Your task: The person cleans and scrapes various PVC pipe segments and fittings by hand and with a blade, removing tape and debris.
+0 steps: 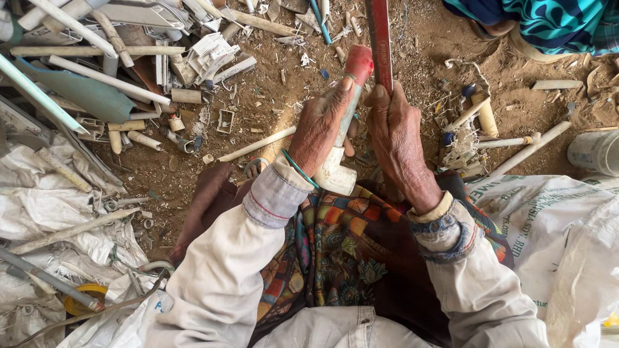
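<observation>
My left hand [320, 125] grips a white plastic pipe piece [335, 173] with a red cap [359, 63] at its far end and a wide white fitting near my lap. Beside it my right hand [398, 135] is closed around a long red bar [380, 38] that runs up out of the top of the view. The two hands sit side by side above my patterned skirt [342, 251], over brown dirt ground. A green bangle [298, 169] circles my left wrist.
A heap of broken white pipes and plastic scrap [129, 71] fills the upper left. White woven sacks [554, 219] lie at right and lower left. More pipe bits [509, 143] and a white bucket [596, 151] are at right. Another person in teal cloth [548, 22] sits top right.
</observation>
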